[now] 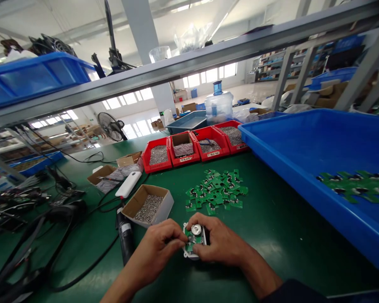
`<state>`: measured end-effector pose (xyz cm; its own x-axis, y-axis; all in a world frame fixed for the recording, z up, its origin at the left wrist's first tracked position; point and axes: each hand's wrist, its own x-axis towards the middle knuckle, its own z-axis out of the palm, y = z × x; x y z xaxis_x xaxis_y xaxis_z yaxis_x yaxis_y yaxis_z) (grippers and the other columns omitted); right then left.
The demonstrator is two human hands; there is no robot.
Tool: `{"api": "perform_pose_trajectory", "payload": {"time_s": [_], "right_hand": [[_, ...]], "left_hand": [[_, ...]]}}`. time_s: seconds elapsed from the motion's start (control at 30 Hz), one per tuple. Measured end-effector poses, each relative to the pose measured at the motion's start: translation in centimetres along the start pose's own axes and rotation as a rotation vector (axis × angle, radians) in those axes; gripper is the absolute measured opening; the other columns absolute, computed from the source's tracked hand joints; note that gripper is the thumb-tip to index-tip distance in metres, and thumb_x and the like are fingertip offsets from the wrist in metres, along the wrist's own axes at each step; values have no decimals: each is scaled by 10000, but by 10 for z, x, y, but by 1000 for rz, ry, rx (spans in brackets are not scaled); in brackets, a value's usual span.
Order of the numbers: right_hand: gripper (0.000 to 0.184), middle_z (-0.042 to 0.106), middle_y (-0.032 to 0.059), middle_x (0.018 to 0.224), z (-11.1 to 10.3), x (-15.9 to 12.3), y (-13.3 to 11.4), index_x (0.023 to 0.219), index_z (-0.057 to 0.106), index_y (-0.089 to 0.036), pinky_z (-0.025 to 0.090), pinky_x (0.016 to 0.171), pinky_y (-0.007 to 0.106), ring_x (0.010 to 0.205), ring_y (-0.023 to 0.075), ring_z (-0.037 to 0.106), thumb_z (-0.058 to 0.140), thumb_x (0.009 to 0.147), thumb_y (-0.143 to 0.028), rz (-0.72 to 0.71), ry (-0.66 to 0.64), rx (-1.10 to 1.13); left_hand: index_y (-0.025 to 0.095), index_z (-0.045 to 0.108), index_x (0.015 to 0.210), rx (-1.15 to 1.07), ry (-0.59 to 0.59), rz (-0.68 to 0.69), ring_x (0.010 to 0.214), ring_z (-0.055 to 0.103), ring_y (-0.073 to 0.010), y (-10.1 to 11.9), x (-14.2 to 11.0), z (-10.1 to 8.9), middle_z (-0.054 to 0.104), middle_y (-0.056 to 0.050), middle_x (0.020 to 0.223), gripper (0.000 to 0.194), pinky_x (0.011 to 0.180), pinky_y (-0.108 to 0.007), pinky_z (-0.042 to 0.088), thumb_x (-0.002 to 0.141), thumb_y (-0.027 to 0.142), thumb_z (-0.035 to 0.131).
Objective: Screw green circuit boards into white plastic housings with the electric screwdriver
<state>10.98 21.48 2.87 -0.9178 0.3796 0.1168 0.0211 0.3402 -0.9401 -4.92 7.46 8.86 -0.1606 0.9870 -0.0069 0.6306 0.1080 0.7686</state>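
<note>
The casing [203, 240] sits between the hands, over the counter [271, 248], its long axis pointing away from the person. The right hand [229, 245] is nearer, gripping it; the left hand [159, 248] has fingertips at its left edge, any pinch unclear. White-rimmed, it shows a green board [189, 247] and silver disc [196, 229].

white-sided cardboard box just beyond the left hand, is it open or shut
Open: no lid covers the white-sided cardboard box, and the small silvery metal parts inside show from above.
</note>
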Motion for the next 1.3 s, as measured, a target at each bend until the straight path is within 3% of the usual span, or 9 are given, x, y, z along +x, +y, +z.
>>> {"api": "perform_pose_trajectory", "payload": {"time_s": [0.27,0.47,0.53,0.6,0.67,0.77,0.9,1.07,1.3], "right_hand": [[334,547,-71,738,0,0,-1,964,641,-216,362,578,207,644,104,469,663,641,-133,-15,11,-13],[341,555,-70,743,1,-1,1,986,640,-216,371,576,204,644,103,481,658,655,-138,-26,17,-3],[337,551,-72,730,1,-1,0,980,638,-214,371,566,200,635,102,478,655,653,-135,-17,13,-2],[336,557,-72,730,0,-2,-1,977,637,-214,375,565,196,634,100,478,658,651,-135,-3,14,-2],[347,562,-73,727,-1,-1,-3,987,640,-218,377,564,193,627,98,476,664,650,-137,18,8,-2],[361,568,-72,724,-3,-1,-4,1009,643,-222,372,551,192,609,95,470,666,658,-140,48,-19,0],[364,566,-69,720,-3,-1,-4,1009,643,-223,368,544,198,602,97,469,673,656,-141,61,-21,-7],[381,573,-62,731,-3,-2,-5,1027,644,-221,368,543,201,605,101,475,674,656,-136,66,-23,-3],[375,581,-61,743,-3,-1,-3,1023,644,-223,371,549,197,612,99,479,686,659,-142,53,-18,-2]], "left_hand": [[200,678,876,246,-18,19,808,642,-139,4,-6,4,663,-14,905,147,741,-239,449,952,173,555],[202,685,1060,594,47,316,682,631,-156,-1,-16,14,640,-47,845,284,603,-241,454,1005,161,409],[218,662,1161,618,17,346,688,637,-155,0,-19,10,648,-48,865,296,605,-235,471,1012,186,408],[245,613,1274,562,15,297,752,661,-154,-1,-18,-1,665,-49,933,317,673,-236,506,1019,248,425],[255,587,1321,507,113,184,860,675,-167,-6,-10,-19,679,-55,1024,345,769,-256,524,1013,324,447],[231,656,1210,554,269,-83,1057,648,-213,-28,18,-55,679,-73,1174,344,921,-306,499,989,415,466],[200,730,952,592,98,-272,957,681,-228,-70,62,-87,730,-81,1023,158,885,-336,507,909,293,608],[138,677,927,600,-124,-365,852,667,-185,-104,82,-87,698,-38,919,214,833,-390,547,911,352,682],[144,660,867,488,5,-327,864,647,-187,-103,72,-85,684,-36,902,214,851,-391,519,917,352,659]]}}
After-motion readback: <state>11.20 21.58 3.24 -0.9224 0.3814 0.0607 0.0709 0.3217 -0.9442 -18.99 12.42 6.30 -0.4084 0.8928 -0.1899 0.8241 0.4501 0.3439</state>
